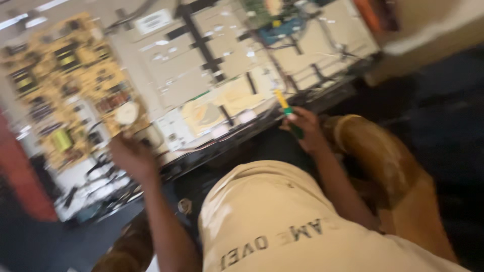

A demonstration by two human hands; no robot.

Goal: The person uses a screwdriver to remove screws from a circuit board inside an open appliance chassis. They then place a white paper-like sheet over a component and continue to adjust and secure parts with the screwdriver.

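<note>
Right hand (305, 132) grip grasping green screwdriver (288, 114), left hand (132, 157) at yellow circuit board (65, 85), grip unclear

The person's right hand (306, 132) grips a yellow-green screwdriver (287, 112) at the near edge of an opened TV back (237, 60). The left hand (132, 157) rests by the yellow circuit board (65, 85) on the left. Everything is blurred.

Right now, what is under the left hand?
The left hand rests over the lower edge of the yellow circuit board on the opened television back panel. Whatever its fingers cover is hidden and blurred.
</note>
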